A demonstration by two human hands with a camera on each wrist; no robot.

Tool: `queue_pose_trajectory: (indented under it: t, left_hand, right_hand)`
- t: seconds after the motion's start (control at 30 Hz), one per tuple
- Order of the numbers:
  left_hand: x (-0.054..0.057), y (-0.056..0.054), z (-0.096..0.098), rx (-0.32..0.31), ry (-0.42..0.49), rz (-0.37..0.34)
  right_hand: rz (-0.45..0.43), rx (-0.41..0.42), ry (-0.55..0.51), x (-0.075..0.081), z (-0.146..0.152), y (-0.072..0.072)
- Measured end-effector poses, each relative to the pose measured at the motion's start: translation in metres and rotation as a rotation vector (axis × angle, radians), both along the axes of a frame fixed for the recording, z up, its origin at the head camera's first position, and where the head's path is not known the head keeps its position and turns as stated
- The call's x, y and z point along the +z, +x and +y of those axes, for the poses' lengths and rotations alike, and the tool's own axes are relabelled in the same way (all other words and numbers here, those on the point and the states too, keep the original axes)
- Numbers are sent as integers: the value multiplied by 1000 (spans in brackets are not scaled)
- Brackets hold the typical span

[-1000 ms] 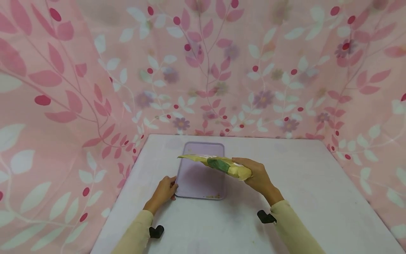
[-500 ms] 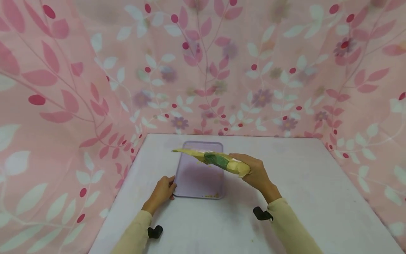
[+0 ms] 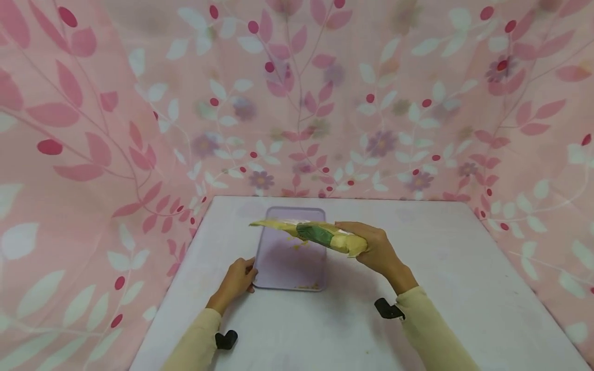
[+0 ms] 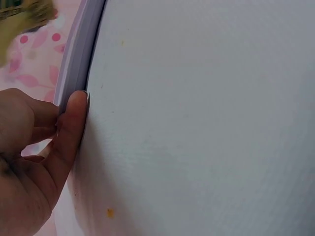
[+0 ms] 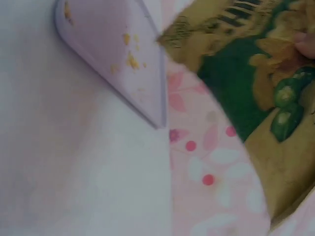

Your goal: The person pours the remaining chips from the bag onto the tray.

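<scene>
My right hand grips one end of a yellow and green snack bag. The bag is held roughly level above the tray, its far end pointing left. Pictures of snack pieces and green slices show on the bag's front in the right wrist view. Below lies a shallow lilac tray with yellow crumbs in its middle and along its near edge. At the tray's near left, my left hand pinches the rim between thumb and fingers, as the left wrist view shows with the thumb against the tray's side.
The tray rests on a white-covered table. Pink floral cloth hangs behind it and on both sides. A few small yellow specks lie on the table cover. Each wrist wears a black mount.
Yellow crumbs have appeared in the middle of the tray, below the bag. The bag and my right hand have risen slightly. My left hand keeps its place at the rim.
</scene>
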State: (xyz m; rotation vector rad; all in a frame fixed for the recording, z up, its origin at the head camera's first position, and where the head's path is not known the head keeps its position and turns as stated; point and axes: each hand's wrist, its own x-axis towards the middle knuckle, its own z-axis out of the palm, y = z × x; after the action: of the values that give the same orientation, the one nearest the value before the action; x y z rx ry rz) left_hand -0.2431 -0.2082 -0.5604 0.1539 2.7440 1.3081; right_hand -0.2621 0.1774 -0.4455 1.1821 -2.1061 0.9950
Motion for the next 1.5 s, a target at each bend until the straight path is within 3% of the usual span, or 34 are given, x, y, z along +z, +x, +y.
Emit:
queue_pose_trajectory:
  t: [0.13,0.33,0.53,0.73,0.83,0.93,1.07,1.2,1.37,1.5]
  left_hand:
    - [0,-1,1,-8,-12,-9]
    - [2,-2,2,-8,-35,-10]
    - [2,-1,2,10,-37,-28]
    - [0,-1,4,17,-8,-10]
    - [-1,0,5,16,-5,-23]
    - [0,1,4,20,-8,-33]
    - [4,1,3,28,-8,-15]
    - [6,1,2,30,0,-17]
    - [2,1,2,15,9,-26]
    - [1,0,1,12,9,-17]
  right_hand:
    - [-24,-4,148,13,-1,2]
    - [-42,-29,217,36,-3,0]
    - [-196,-75,163,44,-1,-9]
    - [-372,-273,51,43,4,-17]
    - [-393,-343,-46,40,6,-17]
    - [-372,-309,-90,35,4,-15]
    - [-380,-240,-62,29,-1,-15]
    - [-388,-244,-63,26,-4,-15]
    - [-307,-227,-138,25,-4,-7]
    - [-301,-205,-84,22,-3,-5]
